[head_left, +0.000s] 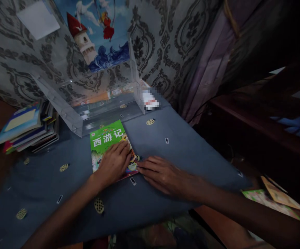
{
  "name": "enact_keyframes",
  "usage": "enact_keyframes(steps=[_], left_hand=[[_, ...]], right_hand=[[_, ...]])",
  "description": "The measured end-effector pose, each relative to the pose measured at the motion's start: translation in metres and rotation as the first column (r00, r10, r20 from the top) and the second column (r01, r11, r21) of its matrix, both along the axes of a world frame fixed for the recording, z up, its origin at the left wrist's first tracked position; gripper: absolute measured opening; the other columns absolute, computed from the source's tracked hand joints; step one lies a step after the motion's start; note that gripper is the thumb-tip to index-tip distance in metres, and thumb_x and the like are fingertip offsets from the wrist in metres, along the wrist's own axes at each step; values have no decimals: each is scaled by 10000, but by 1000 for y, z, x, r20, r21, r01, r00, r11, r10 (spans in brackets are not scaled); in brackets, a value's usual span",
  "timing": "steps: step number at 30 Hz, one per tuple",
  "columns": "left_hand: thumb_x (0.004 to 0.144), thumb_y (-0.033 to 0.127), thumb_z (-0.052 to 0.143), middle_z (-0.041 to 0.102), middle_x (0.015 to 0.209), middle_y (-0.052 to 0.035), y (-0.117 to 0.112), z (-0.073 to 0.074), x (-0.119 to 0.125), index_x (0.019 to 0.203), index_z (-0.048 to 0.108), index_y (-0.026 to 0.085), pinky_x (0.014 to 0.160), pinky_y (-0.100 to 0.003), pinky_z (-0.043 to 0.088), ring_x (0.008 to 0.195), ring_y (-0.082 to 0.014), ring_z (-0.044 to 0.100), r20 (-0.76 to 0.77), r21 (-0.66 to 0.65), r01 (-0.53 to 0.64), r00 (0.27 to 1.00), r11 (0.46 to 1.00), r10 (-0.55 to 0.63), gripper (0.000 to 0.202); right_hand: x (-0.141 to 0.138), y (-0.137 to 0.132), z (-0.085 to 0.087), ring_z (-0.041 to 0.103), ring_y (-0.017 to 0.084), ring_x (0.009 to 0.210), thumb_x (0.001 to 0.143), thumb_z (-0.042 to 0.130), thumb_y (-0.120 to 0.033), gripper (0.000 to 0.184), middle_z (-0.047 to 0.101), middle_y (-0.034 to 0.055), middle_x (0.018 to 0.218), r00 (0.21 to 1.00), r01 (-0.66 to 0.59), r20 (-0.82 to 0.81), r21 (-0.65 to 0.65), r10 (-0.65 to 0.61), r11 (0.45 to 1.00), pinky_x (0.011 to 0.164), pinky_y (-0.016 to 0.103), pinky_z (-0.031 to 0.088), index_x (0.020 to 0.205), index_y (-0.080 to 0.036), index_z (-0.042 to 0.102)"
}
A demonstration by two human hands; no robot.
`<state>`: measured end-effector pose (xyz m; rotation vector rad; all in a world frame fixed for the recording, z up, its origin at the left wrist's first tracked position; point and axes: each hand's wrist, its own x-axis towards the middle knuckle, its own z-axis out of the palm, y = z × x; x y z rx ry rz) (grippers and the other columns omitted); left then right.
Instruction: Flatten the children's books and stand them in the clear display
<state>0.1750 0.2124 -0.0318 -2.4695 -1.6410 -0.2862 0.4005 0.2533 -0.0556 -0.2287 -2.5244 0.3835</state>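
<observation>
A thin green children's book with white Chinese characters lies flat on a dark blue cloth with small yellow motifs. My left hand rests flat on the book's lower half, fingers stretched out. My right hand lies on the cloth just right of the book, its fingertips touching the book's lower right edge, fingers extended. Neither hand holds anything.
A clear acrylic box stands behind the book against the patterned wall. A stack of books sits at the left. A small pack lies right of the box. Loose booklets lie at lower right, beside dark furniture.
</observation>
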Motion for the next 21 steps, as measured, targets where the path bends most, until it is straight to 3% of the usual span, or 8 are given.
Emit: enact_keyframes(steps=[7, 11, 16, 19, 21], left_hand=[[997, 246, 464, 638, 1346, -173, 65, -5, -20, 1264, 614, 102, 1045, -448, 490, 1246, -284, 611, -61, 32, -141, 988, 990, 142, 338], [980, 242, 487, 622, 1369, -174, 86, -6, -25, 1250, 626, 113, 1028, -469, 488, 1238, -302, 612, -54, 0, -197, 979, 980, 196, 330], [978, 258, 473, 599, 1401, -170, 90, -13, -38, 1295, 602, 116, 1069, -479, 460, 1275, -298, 586, 38, -32, -165, 985, 986, 166, 370], [987, 271, 449, 574, 1437, -156, 82, -18, -57, 1351, 564, 130, 1119, -452, 434, 1326, -264, 550, 140, -58, -93, 985, 994, 100, 407], [991, 283, 440, 568, 1443, -159, 73, -22, -72, 1359, 560, 127, 1132, -445, 429, 1334, -257, 544, 186, -60, -103, 976, 993, 113, 417]], right_hand=[[1, 1, -1, 643, 221, 968, 985, 503, -150, 263, 736, 124, 1111, 1000, -18, -1, -6, 18, 1000, 868, 381, 574, 1184, -111, 669], [1, 1, -1, 644, 226, 965, 986, 494, -169, 267, 738, 122, 1097, 1000, -6, 4, -3, 6, 1000, 861, 386, 571, 1175, -127, 677], [3, 2, 5, 638, 230, 1047, 983, 507, -162, 267, 731, 112, 1130, 1000, -18, 24, -54, 20, 998, 914, 392, 553, 1193, -151, 670], [1, 6, 5, 641, 231, 1075, 992, 503, -180, 255, 730, 109, 1122, 999, -39, -24, -79, 38, 996, 925, 413, 548, 1182, -169, 673], [-2, 9, 4, 647, 230, 1082, 1000, 492, -193, 256, 731, 110, 1120, 998, -42, -51, -86, 37, 995, 925, 418, 546, 1180, -177, 674]])
